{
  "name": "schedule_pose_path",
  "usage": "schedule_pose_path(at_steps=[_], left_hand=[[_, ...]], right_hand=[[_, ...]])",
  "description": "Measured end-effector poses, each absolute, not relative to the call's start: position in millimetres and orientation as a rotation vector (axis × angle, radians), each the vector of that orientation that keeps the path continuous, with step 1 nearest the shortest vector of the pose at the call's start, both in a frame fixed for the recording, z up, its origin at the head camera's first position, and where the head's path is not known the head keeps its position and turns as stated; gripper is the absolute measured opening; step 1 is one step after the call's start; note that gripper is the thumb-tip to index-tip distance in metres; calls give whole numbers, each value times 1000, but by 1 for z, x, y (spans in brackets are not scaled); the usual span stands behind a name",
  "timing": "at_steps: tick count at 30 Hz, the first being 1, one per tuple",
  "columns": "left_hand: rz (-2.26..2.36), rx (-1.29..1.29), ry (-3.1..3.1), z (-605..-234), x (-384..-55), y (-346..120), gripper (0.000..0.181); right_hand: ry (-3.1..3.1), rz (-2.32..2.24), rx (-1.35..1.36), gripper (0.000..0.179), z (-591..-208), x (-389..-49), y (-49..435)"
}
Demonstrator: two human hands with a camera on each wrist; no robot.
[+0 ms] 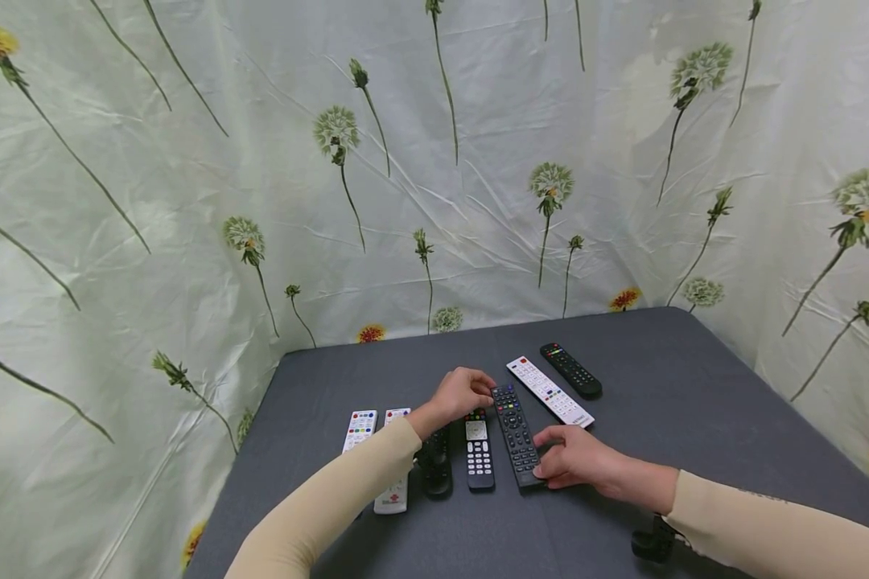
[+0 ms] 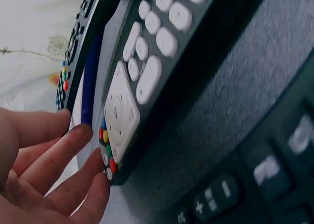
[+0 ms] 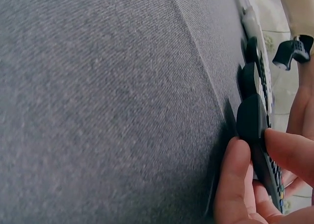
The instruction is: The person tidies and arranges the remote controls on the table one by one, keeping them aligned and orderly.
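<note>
Both hands are at one long black remote control (image 1: 516,434) with small coloured keys, slightly raised at an angle over the table. The left hand (image 1: 463,394) pinches its far end between thumb and fingers. At the near end, the right hand (image 1: 579,458) grips the edges, its thumb on one side and fingers on the other, as the right wrist view shows. Just left of it lies a black remote with white buttons (image 1: 479,454); in the left wrist view, the left hand's lower fingers touch or nearly touch this remote. A white remote (image 1: 550,392) lies to the right.
Another black remote (image 1: 572,370) lies at the far right of the group. On the left are a rounded black remote (image 1: 436,466) and two white remotes (image 1: 393,497) (image 1: 360,426), partly behind the left arm. A dark grey cloth covers the table (image 1: 659,386); a flowered curtain (image 1: 478,201) hangs behind.
</note>
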State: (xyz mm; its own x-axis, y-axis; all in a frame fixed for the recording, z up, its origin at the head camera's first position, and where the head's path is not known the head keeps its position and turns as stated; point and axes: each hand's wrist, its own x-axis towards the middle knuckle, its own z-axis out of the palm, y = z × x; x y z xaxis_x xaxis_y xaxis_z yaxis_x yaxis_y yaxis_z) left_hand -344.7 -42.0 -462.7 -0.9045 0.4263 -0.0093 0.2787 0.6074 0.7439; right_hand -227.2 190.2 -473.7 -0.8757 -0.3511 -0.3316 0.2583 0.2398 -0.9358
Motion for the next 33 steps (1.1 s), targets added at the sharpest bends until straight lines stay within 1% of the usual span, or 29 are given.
schedule_pose_path(at_steps=[7, 12, 19, 24, 33], left_hand=[[1154, 629, 2632, -468, -352, -45, 21], [1091, 631, 2652, -468, -352, -45, 15], [1242, 537, 2581, -470, -351, -45, 20], [1293, 508, 2552, -474, -352, -45, 19], [1330, 501, 2510, -474, -353, -47, 17]], right_hand=[[2105, -1634, -100, 56, -474, -227, 182], [2185, -1562, -140, 54, -473, -226, 178], [2241, -1520, -105, 59, -473, -224, 175], [2239, -1519, -85, 62, -473, -223, 174], [2188, -1552, -112, 62, -472, -223, 178]])
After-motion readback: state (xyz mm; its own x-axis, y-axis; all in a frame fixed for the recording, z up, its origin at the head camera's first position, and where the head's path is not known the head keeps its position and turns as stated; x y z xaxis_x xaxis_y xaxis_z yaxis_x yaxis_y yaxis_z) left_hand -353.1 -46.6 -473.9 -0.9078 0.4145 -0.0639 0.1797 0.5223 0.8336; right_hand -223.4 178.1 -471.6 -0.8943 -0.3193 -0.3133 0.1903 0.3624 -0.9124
